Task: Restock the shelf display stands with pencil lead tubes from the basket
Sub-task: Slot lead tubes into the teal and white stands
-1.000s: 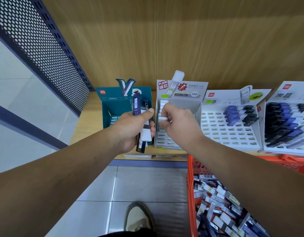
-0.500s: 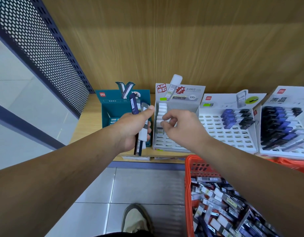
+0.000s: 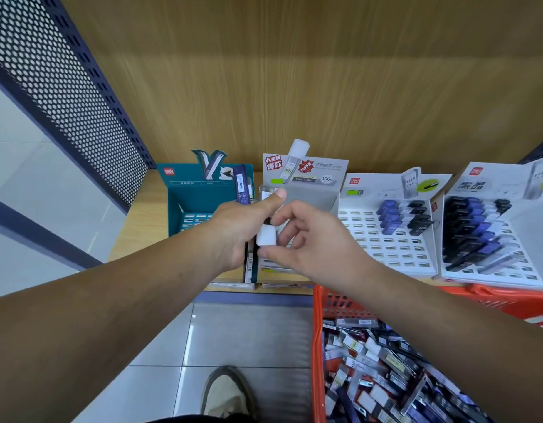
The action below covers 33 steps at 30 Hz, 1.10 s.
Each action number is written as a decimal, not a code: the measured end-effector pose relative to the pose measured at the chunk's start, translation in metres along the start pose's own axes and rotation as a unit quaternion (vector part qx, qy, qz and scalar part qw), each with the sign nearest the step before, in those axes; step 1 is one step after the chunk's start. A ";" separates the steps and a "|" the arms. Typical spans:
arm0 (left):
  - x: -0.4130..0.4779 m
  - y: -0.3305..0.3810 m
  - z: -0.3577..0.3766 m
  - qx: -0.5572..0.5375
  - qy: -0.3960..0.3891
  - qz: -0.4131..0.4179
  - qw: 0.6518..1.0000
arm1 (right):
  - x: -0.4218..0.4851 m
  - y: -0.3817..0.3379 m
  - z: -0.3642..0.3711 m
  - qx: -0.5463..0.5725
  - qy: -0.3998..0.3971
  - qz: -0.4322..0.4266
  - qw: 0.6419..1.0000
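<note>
Your left hand [image 3: 233, 233] is gripping a bundle of lead tubes [image 3: 242, 184] upright, fingers curled round it, just in front of the grey display stand [image 3: 313, 190]. Your right hand [image 3: 313, 242] is pinching a white-capped tube [image 3: 266, 236] at the bundle's right side between thumb and forefinger. The orange basket [image 3: 317, 346] is sitting near and right, holding loose tubes [image 3: 370, 355]

A stationery shop aisle. A wooden shelf [image 3: 142, 221] with a wood-grain back panel [image 3: 294, 71] carries a row of branded cardboard display stands [image 3: 370, 251], teal, grey and white, with printed header cards [image 3: 322, 169] and slotted trays holding blue and black lead tubes [image 3: 392, 215]. A perforated metal panel [image 3: 50, 71] closes the shelf's left end. Below, an orange shopping basket [image 3: 317, 346] is heaped with packaged tubes, with tiled floor [image 3: 248, 331] beside it.
</note>
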<state>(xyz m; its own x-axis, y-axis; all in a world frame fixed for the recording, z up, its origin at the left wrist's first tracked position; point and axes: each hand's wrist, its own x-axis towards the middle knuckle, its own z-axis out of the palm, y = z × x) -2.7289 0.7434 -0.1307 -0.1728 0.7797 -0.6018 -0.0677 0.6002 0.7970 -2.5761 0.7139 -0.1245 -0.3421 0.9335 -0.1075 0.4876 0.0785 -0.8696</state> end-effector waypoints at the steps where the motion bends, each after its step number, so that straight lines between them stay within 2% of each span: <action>1: -0.001 0.001 0.002 0.007 -0.002 0.003 1.000 | 0.000 0.000 0.000 0.018 0.004 -0.003 1.000; 6: 0.003 -0.001 -0.001 -0.011 -0.006 0.001 1.000 | 0.001 0.002 -0.007 0.121 0.008 0.023 0.992; 11: 0.003 -0.002 -0.018 -0.041 0.004 0.003 0.999 | 0.003 0.002 -0.021 0.149 -0.013 0.077 0.986; 15: -0.001 -0.004 -0.024 0.004 -0.006 0.002 1.000 | 0.006 0.002 -0.022 0.175 -0.025 0.056 0.983; 18: -0.006 -0.006 -0.023 0.029 -0.030 -0.012 0.999 | 0.010 -0.004 -0.023 0.187 0.018 0.024 0.982; 27: -0.005 -0.011 -0.032 0.016 -0.041 -0.010 0.999 | 0.031 -0.006 -0.001 0.110 0.132 0.000 0.985; 30: -0.002 -0.012 -0.041 -0.006 0.001 -0.007 1.000 | 0.033 0.004 -0.008 0.004 0.137 -0.036 0.990; 33: 0.000 -0.013 -0.051 -0.015 0.011 -0.015 1.000 | 0.028 0.015 -0.015 -0.127 0.101 -0.060 0.985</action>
<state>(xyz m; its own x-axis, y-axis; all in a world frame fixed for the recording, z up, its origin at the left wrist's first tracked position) -2.7776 0.7262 -0.1384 -0.1926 0.7573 -0.6240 -0.1029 0.6169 0.7803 -2.5669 0.7466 -0.1334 -0.2552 0.9606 0.1098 0.6468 0.2541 -0.7191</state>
